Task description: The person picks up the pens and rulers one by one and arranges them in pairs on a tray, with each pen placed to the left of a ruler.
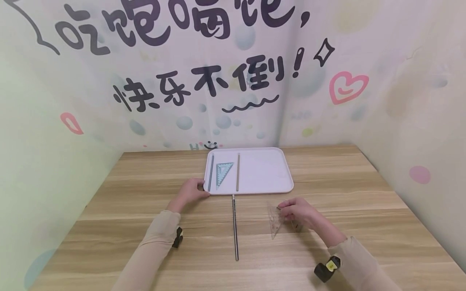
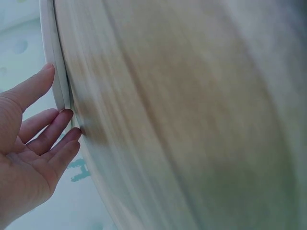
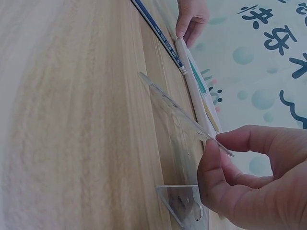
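My left hand (image 1: 191, 190) holds the front left corner of a white tray (image 1: 265, 171), thumb and fingers at its rim; the left wrist view shows the thumb (image 2: 41, 84) on the edge. My right hand (image 1: 298, 211) pinches a clear triangular set square (image 3: 175, 108) between thumb and fingertips, tilted above the table. Below that hand lies another clear set square (image 3: 184, 203), partly covered by it in the head view. Inside the tray are a blue-grey pencil (image 1: 211, 173), a blue set square (image 1: 223, 173) and a tan pencil (image 1: 238, 173).
A dark striped pencil (image 1: 235, 228) with a white end lies on the wood-grain table (image 1: 145, 169), its tip close to the tray's front edge. Behind the table hangs a printed wall covering (image 1: 182, 133); more of it flanks both sides.
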Demonstrator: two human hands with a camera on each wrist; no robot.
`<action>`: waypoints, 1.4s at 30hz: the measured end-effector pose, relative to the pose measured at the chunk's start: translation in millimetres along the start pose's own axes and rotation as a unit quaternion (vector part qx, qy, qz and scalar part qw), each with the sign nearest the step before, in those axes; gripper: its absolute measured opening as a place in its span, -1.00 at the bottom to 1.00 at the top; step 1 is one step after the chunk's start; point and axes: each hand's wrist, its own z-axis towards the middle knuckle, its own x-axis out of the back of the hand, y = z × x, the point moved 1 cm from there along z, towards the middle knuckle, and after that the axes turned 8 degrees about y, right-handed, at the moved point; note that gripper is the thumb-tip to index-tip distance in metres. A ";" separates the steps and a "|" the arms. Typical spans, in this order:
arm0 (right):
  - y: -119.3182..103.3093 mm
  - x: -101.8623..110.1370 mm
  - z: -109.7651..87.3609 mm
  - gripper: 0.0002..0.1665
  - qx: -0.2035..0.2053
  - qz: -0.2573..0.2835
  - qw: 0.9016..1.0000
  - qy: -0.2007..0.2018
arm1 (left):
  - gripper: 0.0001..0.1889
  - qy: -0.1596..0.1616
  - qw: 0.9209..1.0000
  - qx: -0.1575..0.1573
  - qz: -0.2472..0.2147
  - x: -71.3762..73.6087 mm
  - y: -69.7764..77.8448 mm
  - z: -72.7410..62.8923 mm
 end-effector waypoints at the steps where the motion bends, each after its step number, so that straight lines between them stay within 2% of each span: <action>1: 0.0 0.2 0.8 -0.64 -0.004 0.005 1.000 -0.001 | -0.70 0.000 1.000 0.001 0.000 -0.1 0.0 -0.1; 9: -1.3 2.9 7.7 -0.60 -0.019 0.042 0.999 -0.021 | -0.72 0.003 1.000 -0.004 0.003 -1.7 -2.4 1.4; 18: -13.4 1.5 14.7 -0.57 -0.001 0.024 0.999 -0.030 | -0.73 0.007 1.000 -0.017 0.007 0.0 -4.2 2.7; 22: -19.5 0.1 17.4 -0.55 0.010 0.027 0.999 -0.037 | -0.71 0.008 1.000 -0.012 0.009 0.4 -3.7 2.0; 31: -29.9 -2.2 25.8 -0.53 0.025 0.036 0.999 -0.022 | -0.70 0.008 1.000 -0.008 0.001 0.9 -1.3 0.0; 36: -32.8 -2.2 29.0 -0.53 0.022 0.042 0.999 -0.017 | -0.62 0.010 1.000 -0.008 -0.003 2.4 -0.6 0.2; 42: -35.0 -1.1 32.1 -0.51 0.015 0.073 0.997 -0.017 | -0.59 0.009 1.000 0.000 -0.011 2.7 -0.3 0.1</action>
